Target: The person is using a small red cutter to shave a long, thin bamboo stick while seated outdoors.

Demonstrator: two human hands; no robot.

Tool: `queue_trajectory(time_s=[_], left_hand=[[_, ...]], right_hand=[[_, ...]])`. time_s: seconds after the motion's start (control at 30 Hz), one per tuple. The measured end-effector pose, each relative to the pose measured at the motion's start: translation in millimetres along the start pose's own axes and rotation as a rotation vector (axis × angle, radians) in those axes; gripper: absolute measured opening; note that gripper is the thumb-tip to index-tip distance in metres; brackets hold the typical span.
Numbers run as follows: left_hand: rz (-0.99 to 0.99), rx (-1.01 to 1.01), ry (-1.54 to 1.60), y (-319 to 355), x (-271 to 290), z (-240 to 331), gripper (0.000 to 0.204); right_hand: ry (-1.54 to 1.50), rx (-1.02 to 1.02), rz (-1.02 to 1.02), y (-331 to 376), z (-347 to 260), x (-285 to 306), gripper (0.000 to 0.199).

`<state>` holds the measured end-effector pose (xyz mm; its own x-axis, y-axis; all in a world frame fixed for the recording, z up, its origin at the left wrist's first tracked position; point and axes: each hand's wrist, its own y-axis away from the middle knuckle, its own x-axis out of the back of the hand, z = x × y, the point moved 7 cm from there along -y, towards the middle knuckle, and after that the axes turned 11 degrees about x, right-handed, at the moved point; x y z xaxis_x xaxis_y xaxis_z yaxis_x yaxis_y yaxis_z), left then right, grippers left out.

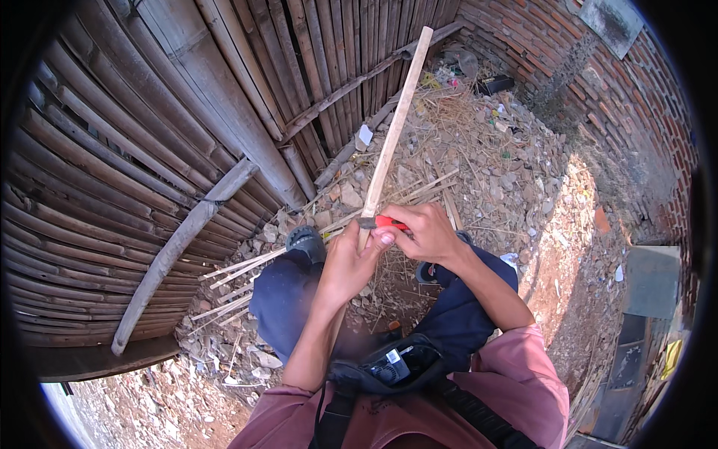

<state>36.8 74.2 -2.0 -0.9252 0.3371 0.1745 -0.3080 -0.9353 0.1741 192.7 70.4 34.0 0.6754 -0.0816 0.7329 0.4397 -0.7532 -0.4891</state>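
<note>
A long, pale wooden strip (pixel 396 127) slants up and away from me, its lower part running down between my forearms. My left hand (pixel 346 263) is closed around it at about the height of my knees. In my right hand (pixel 430 233) is a red-handled utility knife (pixel 390 222), gripped with the fingers wrapped over the handle. Its dark metal end lies across the strip, just above my left fingers. Both thumbs come close together below the knife. How far the blade reaches is too small to tell.
Bamboo walling (pixel 112 187) rises on the left, with a slanted pole (pixel 179 247) against it. A brick wall (pixel 651 112) stands at the right. Rubble and straw (pixel 479 165) cover the ground. Several thin strips (pixel 232 292) lie by my left foot. Flat boards (pixel 651 280) lean at far right.
</note>
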Motion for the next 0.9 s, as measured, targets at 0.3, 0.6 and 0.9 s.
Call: queue_trajectory(time_s=[0.3,0.6,0.9], left_hand=[[0.010,-0.057,-0.062,0.7,3.6,1.8,0.035],[-0.039,0.089,0.026,-4.2,1.9,-17.5,0.039],[-0.020,0.058,0.052,-6.0,0.6,-15.5,0.032]], right_hand=[[-0.023,0.010,0.035,-1.9,-4.2,2.0,0.014],[0.054,-0.003,0.044,-3.4,-13.0,1.8,0.017],[0.130,0.000,0.086,-1.3,-14.8,-1.1,0.018]])
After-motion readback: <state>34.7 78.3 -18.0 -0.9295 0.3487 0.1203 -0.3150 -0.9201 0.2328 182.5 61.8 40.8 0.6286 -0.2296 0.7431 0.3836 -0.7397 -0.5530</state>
